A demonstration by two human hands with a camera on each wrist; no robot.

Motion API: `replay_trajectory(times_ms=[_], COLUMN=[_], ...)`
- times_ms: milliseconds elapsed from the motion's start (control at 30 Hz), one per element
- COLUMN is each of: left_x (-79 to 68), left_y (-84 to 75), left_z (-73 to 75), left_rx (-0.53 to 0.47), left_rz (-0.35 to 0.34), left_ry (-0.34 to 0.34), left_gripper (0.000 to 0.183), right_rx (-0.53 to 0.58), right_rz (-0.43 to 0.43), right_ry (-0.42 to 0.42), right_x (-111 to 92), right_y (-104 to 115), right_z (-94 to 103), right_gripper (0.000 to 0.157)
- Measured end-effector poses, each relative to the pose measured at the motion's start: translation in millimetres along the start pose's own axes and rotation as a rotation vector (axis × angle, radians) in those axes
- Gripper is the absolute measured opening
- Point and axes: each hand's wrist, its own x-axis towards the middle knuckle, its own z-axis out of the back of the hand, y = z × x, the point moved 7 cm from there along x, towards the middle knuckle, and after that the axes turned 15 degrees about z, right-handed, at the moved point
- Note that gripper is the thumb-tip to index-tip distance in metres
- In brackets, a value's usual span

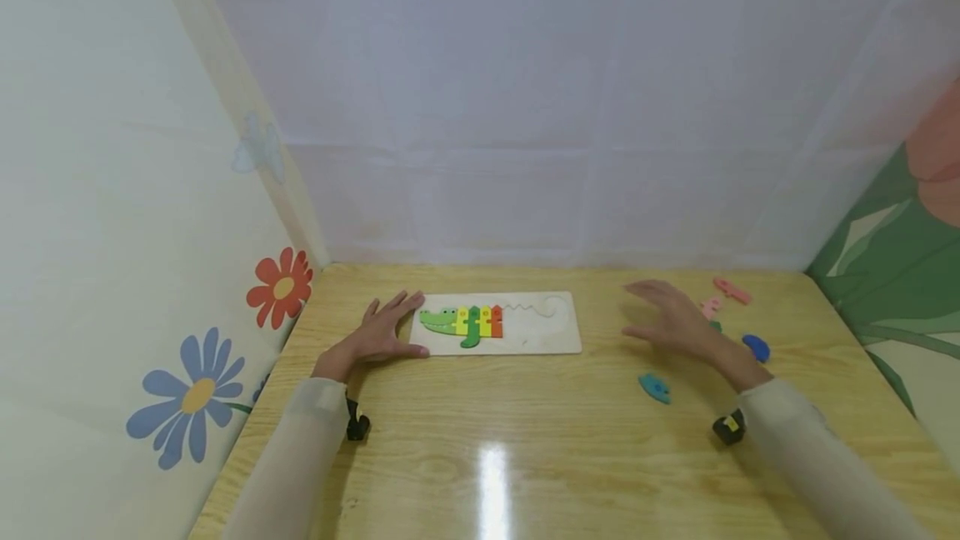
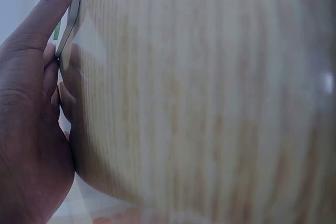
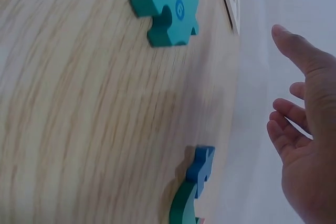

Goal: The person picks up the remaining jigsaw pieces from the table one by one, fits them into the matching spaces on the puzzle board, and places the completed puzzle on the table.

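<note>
A pale wooden puzzle board (image 1: 543, 332) lies on the table with several crocodile pieces (image 1: 474, 322) in its left half: a green head, then yellow, green and orange segments. To the right, its recess is bare. My left hand (image 1: 384, 332) spans the board's left end, thumb at the near corner and fingertips at the far corner, fingers fairly straight. My right hand (image 1: 675, 322) hovers right of the board, fingers extended and apart from the thumb, holding nothing. Nearest to it lies a teal piece (image 1: 655, 388), marked with a number in the right wrist view.
Right of and behind my right hand lie a dark blue piece (image 1: 757, 347), a salmon piece (image 1: 732, 290), a pink piece (image 1: 710, 307) and a partly hidden green piece (image 1: 716, 326). A white cloth (image 1: 465, 107) hangs behind the table's back edge; flowered panels stand at both sides.
</note>
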Motion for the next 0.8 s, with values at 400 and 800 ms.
replay_trajectory(times_ms=[400,800], left_x=[-1.1,-1.6], left_y=[-0.8,-0.4], left_z=[0.1,0.7], left_rx=[-0.008,-0.008], left_rz=[0.002,-0.001], left_ry=[0.004,-0.001], left_gripper=[0.113,0.112], right_rx=[-0.021,-0.115], right_rz=[-0.006,0.080], right_ry=[0.003,-0.055], right_x=[-18,-28], right_y=[-12,-17], right_z=[13.9,29.5], right_gripper=[0.073,0.072])
